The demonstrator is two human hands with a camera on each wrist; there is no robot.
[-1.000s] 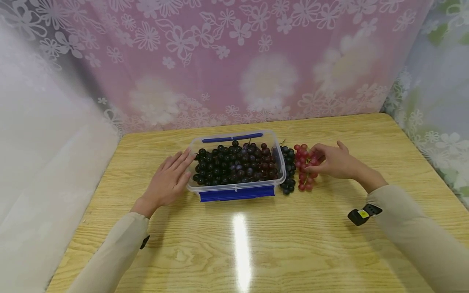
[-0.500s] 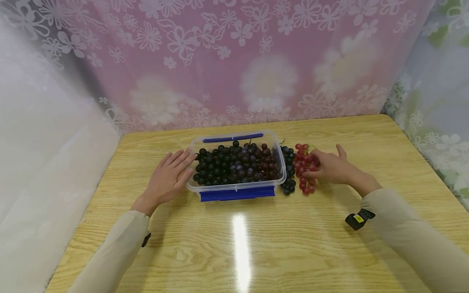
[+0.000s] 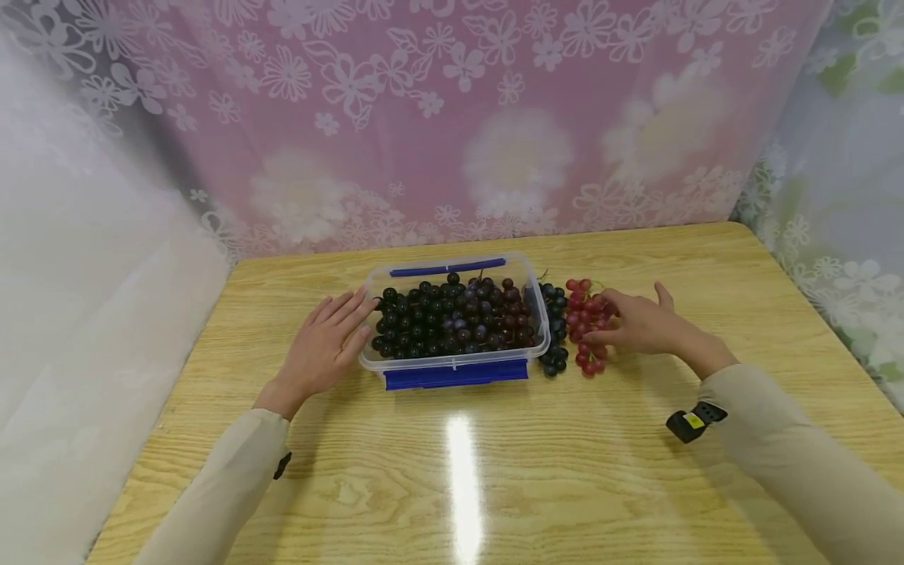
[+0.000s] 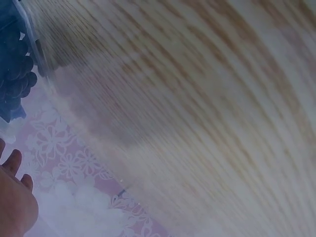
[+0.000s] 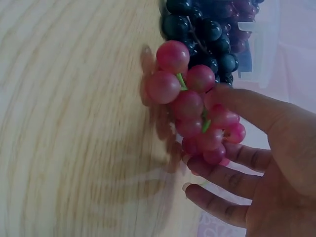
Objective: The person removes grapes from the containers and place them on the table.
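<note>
A clear plastic container (image 3: 455, 362) with blue clip latches sits on the table, filled with dark grapes (image 3: 424, 318). My left hand (image 3: 318, 351) lies with straight fingers against its left rim. Right beside the container is a bunch of dark grapes (image 3: 555, 357), partly hidden by its wall. Next to that lies a bunch of red grapes (image 3: 583, 306) with green stems. My right hand (image 3: 639, 323) holds the red bunch between thumb and fingers; in the right wrist view the thumb is on one side of the grapes (image 5: 187, 106) and the fingertips on the other.
The wood-grain table (image 3: 395, 479) has a bright light reflection at the front middle. A pink floral cloth (image 3: 424, 157) hangs behind it. White sheeting (image 3: 92, 314) stands at the left, and a pale floral cloth (image 3: 847, 220) at the right.
Since a second ago my right hand and the red bunch have moved slightly toward me. The bunch has then stayed about in place. My left hand and the container have barely moved.
</note>
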